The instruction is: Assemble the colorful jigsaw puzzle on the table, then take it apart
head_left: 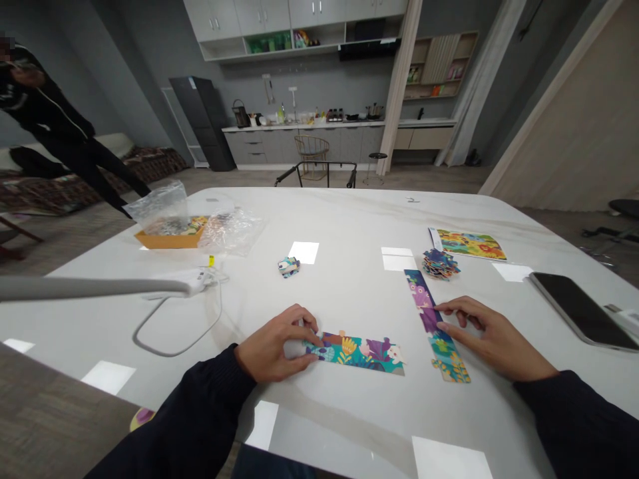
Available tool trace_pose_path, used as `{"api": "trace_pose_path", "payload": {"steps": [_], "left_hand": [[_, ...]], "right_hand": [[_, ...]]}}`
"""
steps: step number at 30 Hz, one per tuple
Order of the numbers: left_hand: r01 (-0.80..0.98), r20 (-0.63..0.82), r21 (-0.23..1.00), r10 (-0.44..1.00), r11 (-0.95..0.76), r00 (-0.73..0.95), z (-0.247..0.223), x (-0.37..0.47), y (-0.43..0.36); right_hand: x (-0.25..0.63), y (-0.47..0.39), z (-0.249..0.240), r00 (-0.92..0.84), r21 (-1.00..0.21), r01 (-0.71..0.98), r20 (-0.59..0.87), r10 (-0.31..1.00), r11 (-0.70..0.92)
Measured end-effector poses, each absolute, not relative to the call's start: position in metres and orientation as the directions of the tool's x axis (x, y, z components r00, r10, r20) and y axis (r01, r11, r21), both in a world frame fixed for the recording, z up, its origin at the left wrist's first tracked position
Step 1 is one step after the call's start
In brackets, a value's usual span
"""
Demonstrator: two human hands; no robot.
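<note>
My left hand has its thumb and fingers closed around the left end of a horizontal strip of joined jigsaw puzzle pieces, teal with flowers and a white animal. To the right lies a second strip of joined puzzle pieces, running away from me, with a purple figure and yellow plants. My right hand rests beside its right edge, index fingertip and thumb tip touching it, fingers apart and nothing gripped. A gap separates the two strips. Beyond them sit a small stack of puzzle pieces and a larger pile of pieces.
A picture sheet lies behind the larger pile. At right is a phone. An orange box with pieces and plastic bags stand at back left, behind a grey arm with a cable. A person stands far left.
</note>
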State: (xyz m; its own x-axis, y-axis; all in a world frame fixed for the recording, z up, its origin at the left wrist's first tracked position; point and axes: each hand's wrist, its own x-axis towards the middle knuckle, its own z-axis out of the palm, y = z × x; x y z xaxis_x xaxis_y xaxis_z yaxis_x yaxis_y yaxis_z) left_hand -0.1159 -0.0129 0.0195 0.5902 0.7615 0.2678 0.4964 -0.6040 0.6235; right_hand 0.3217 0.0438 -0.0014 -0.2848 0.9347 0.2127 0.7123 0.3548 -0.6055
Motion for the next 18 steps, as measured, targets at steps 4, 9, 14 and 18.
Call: {"api": "trace_pose_path", "payload": {"steps": [4, 9, 14, 18], "left_hand": [[0.627, 0.431, 0.574, 0.845, -0.527, 0.317, 0.013, -0.132, 0.018], [0.796, 0.511, 0.504, 0.859, -0.336, 0.039, -0.003, -0.155, 0.076], [0.783, 0.481, 0.552, 0.877, -0.287, -0.018, -0.02, -0.164, 0.101], [0.742, 0.47, 0.619, 0.879, -0.259, -0.086, -0.026, -0.169, 0.103]], "right_hand": [[0.326, 0.047, -0.007, -0.282, -0.598, 0.716, 0.224, 0.933, 0.36], [0.329, 0.049, -0.012, -0.288, -0.593, 0.714, 0.238, 0.928, 0.374], [0.329, 0.049, -0.012, -0.279, -0.596, 0.71, 0.251, 0.927, 0.375], [0.328, 0.048, -0.01, -0.292, -0.592, 0.713, 0.237, 0.927, 0.376]]}}
